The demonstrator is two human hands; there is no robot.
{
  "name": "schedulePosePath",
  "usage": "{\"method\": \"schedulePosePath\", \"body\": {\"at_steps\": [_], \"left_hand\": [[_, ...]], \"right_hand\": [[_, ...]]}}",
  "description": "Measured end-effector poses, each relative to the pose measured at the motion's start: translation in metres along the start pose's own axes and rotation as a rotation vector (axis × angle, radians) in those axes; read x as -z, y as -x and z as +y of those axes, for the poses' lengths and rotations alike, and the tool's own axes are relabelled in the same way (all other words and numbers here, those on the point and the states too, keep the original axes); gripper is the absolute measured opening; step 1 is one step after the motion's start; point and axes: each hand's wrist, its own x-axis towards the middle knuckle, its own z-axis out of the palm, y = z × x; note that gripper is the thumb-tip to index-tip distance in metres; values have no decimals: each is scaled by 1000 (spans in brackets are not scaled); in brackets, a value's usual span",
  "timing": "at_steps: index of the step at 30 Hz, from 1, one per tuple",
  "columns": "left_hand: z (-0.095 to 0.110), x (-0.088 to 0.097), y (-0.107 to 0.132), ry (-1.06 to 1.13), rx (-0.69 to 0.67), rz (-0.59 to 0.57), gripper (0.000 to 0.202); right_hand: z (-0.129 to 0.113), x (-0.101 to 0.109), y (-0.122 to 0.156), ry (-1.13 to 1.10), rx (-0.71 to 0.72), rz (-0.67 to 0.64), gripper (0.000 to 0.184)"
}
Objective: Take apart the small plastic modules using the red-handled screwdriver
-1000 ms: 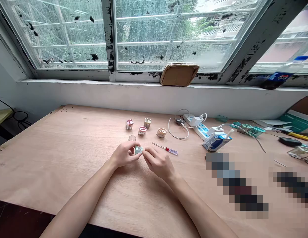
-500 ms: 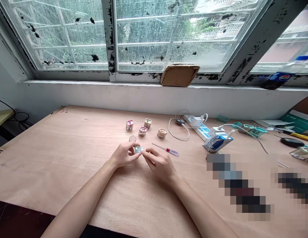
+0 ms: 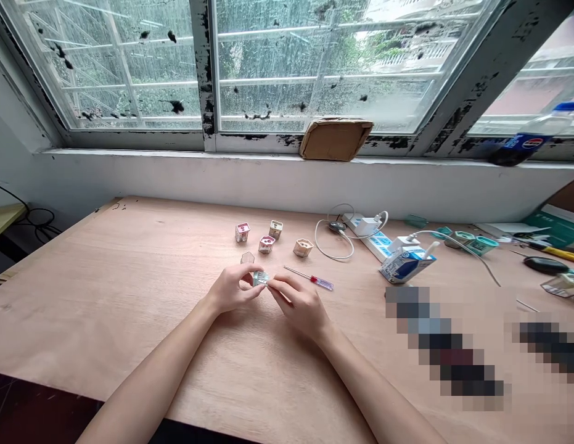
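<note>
Plywood desk — left hand, right hand, fingers pinching one small block; five others beyond.

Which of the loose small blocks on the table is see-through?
The clear block, just beyond the left hand. It is the nearest to the hands; the others, like the beige block, are opaque.

I count 2 hands, left hand and right hand, with 1 clear block between them. On the table: 4 plug cubes, 1 clear piece, 1 screwdriver, 1 power strip, 1 carton, roughly 3 teal parts. On the sill: 1 cardboard piece, 1 Pepsi bottle. Also 3 window panes.
</note>
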Motion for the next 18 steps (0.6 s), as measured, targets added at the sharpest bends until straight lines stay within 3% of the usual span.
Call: {"method": "schedulePosePath", "body": {"at_steps": [11, 18], "left_hand": [[1, 3, 0, -2, 5, -99, 25], [1, 4, -1, -64, -20, -88, 26]], "right_hand": [[-1, 1, -5, -85, -59, -28, 16], [-1, 2, -3, 40, -4, -100, 13]]}}
